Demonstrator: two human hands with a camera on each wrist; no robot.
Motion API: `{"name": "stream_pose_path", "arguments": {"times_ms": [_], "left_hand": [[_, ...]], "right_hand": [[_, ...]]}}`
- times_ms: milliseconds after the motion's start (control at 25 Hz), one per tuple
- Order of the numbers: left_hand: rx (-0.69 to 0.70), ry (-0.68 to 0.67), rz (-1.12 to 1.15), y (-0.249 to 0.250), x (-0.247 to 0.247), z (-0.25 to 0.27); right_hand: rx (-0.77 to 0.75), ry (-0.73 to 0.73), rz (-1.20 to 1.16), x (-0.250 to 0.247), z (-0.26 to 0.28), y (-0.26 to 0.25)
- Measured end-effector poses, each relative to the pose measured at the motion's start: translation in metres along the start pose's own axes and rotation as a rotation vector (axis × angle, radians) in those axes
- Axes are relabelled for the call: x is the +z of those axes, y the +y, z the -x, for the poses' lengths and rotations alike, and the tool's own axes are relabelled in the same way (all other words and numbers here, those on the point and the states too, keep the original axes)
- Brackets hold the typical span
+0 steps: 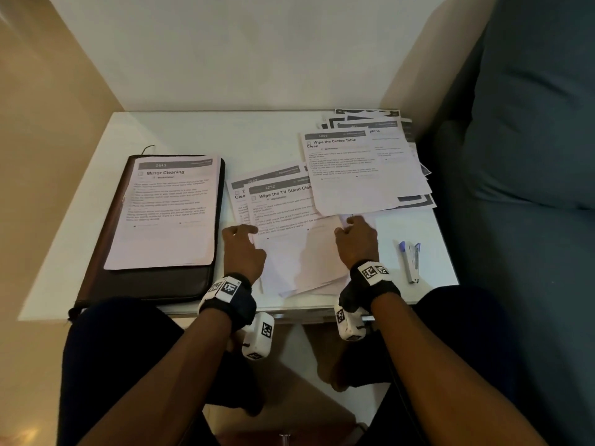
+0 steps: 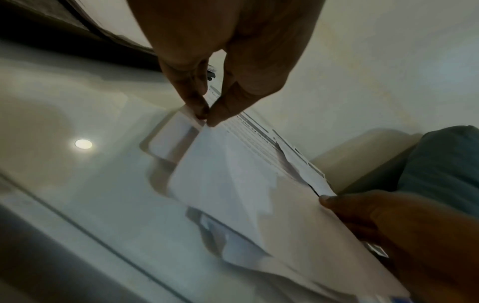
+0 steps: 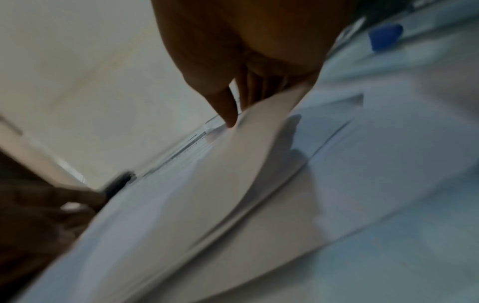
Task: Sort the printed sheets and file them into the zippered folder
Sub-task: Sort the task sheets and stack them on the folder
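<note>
A dark zippered folder (image 1: 151, 284) lies closed on the left of the white table, with a "Mirror Cleaning" sheet (image 1: 167, 214) on top. In the middle lies the "Wipe the TV Stand" sheet (image 1: 289, 220) over other sheets. My left hand (image 1: 244, 243) pinches its left edge between thumb and finger (image 2: 204, 114). My right hand (image 1: 354, 236) holds its right edge, thumb on top (image 3: 228, 114), fingers under the lifted paper (image 3: 259, 143). A "Wipe the Coffee Table" sheet (image 1: 354, 169) tops a loose pile at the back right.
A blue and white stapler (image 1: 411, 260) lies near the table's front right corner. A blue-grey sofa (image 1: 531, 156) stands against the table's right side, a wall behind. My knees are under the front edge.
</note>
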State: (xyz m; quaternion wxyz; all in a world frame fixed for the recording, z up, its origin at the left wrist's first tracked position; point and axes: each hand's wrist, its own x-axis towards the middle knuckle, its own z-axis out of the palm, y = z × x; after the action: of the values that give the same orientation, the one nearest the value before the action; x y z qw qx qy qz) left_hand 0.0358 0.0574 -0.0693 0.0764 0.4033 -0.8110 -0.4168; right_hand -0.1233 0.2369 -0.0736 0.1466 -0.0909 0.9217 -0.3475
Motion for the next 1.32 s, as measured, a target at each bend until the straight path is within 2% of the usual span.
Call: {"name": "stream_pose_path", "arguments": {"times_ms": [80,120,200,280,360,520,640,760,880,960,1040,1160,1240,1320], "left_hand": [[0.003,0.008,-0.006,-0.007,0.0,-0.003],[0.004,0.013,0.005,-0.011,0.001,-0.004],[-0.004,0.003,0.045,-0.011,0.002,-0.007],[-0.026,-0.029,0.056,-0.008,0.003,-0.007],[-0.034,-0.042,0.063,-0.008,0.004,-0.009],[-0.044,-0.055,0.074,-0.01,0.005,-0.012],[-0.048,-0.055,0.084,-0.006,0.0,-0.01],[-0.038,-0.01,0.158,0.008,-0.004,-0.007],[-0.128,-0.104,0.452,0.031,-0.009,0.002],[-0.241,-0.213,0.71,0.04,-0.016,0.009],[-0.27,-0.216,0.81,0.036,-0.024,0.017],[-0.256,-0.222,0.841,0.02,-0.033,0.027],[-0.273,-0.276,0.809,0.013,-0.034,0.036],[-0.283,-0.32,0.739,0.006,-0.028,0.044]], "right_hand": [[-0.162,0.107,0.247,-0.007,-0.012,-0.005],[-0.244,0.089,0.323,-0.01,-0.02,-0.008],[-0.355,-0.044,0.418,-0.008,-0.037,-0.015],[-0.356,-0.153,0.506,0.001,-0.049,-0.019],[-0.325,-0.185,0.543,0.012,-0.056,-0.02],[-0.407,-0.101,0.631,0.019,-0.061,-0.019],[-0.421,-0.031,0.58,0.011,-0.058,-0.029],[-0.541,0.121,0.504,0.003,-0.034,-0.043],[-0.73,0.172,0.41,0.003,0.013,-0.056],[-0.788,0.14,0.38,0.006,0.048,-0.059],[-0.8,0.076,0.362,0.009,0.086,-0.057],[-0.854,-0.027,0.348,0.017,0.129,-0.049],[-0.926,-0.093,0.368,0.023,0.142,-0.043],[-0.96,-0.223,0.377,0.026,0.148,-0.04]]}}
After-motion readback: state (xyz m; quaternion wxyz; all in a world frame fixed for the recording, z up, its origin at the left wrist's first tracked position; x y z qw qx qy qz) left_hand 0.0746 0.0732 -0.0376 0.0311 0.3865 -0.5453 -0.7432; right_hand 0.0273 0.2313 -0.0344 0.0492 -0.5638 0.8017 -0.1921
